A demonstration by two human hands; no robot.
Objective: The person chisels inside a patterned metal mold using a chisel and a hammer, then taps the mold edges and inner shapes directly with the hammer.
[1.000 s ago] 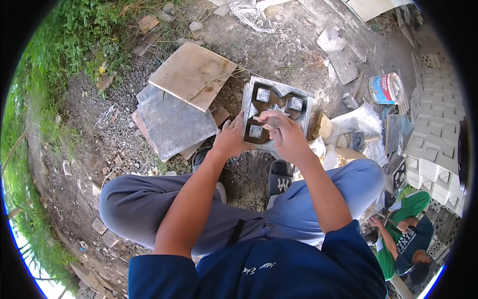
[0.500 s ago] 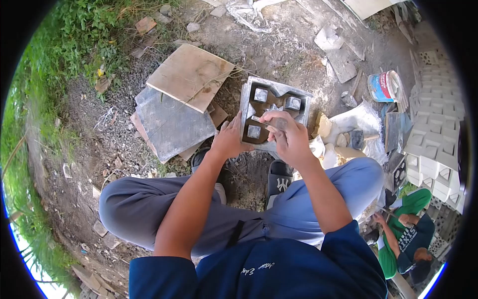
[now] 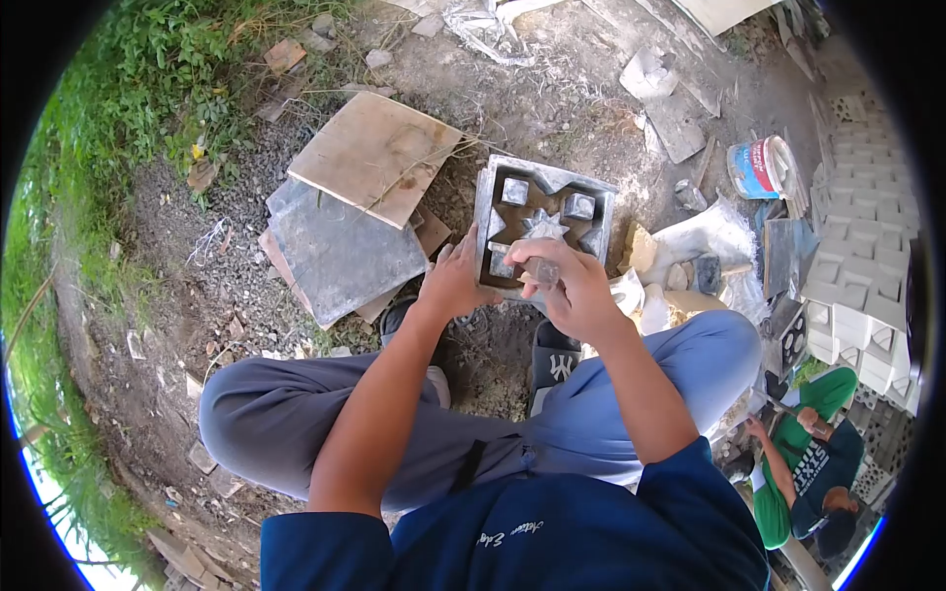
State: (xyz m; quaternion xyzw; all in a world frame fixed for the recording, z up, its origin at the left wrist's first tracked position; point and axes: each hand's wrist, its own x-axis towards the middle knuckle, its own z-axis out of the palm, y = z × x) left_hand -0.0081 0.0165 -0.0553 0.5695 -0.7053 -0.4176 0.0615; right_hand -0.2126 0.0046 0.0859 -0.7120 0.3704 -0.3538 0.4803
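A grey metal block mould [image 3: 608,202] with raised square pegs and a star-shaped centre lies on the ground in front of my feet. My left hand [image 3: 455,279] grips its near left corner, fingers along the left wall and thumb at the near edge. Over the near part of the mould, my right hand [image 3: 564,281] is closed round a small brush-like tool [image 3: 541,272] with a wooden handle. The tool's light tip points left over the near-left peg. My palm and fingers hide part of the tool and the mould's near right corner.
Left of the mould lie stacked flat boards, a tan one [image 3: 374,158] over a grey one [image 3: 345,251]. A paint bucket [image 3: 757,169], plastic sheeting and rubble stand to the right. Pale patterned blocks [image 3: 857,236] are stacked beyond. Another person [image 3: 813,463] sits lower right.
My right hand has shifted slightly toward me and to the left with the tool, uncovering the star centre. My left hand stays at the mould's corner.
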